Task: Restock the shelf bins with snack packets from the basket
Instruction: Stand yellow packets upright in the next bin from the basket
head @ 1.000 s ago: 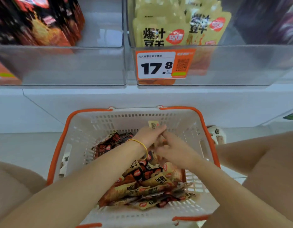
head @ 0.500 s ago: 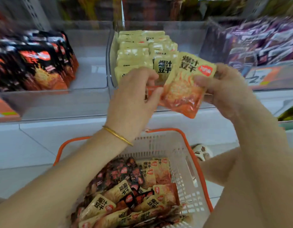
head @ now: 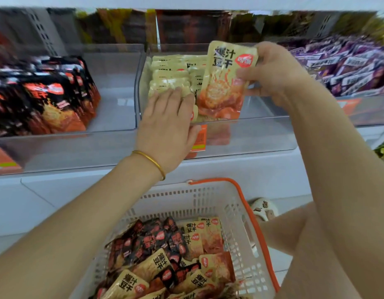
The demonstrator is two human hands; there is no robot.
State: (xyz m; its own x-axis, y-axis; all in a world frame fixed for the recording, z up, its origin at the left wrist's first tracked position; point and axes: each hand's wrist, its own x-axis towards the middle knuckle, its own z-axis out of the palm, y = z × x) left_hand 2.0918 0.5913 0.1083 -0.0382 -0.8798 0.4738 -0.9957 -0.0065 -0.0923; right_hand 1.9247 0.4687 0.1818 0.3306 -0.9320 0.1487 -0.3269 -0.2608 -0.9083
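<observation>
Upper shelf [head: 186,24] blurred | right hand [head: 273,72] pinches yellow packet [head: 223,83] | left hand [head: 167,126] flat, half covering price tag [head: 200,137]

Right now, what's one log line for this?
step: restocking | right hand: holds yellow packet at middle bin | left hand: touches stacked packets | basket: not empty

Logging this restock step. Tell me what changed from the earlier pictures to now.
Both hands rose from the basket with a yellow packet. The left hand then let go and now presses the stacked packets in the middle bin; the right hand alone holds the packet over it. The basket stayed put.
</observation>
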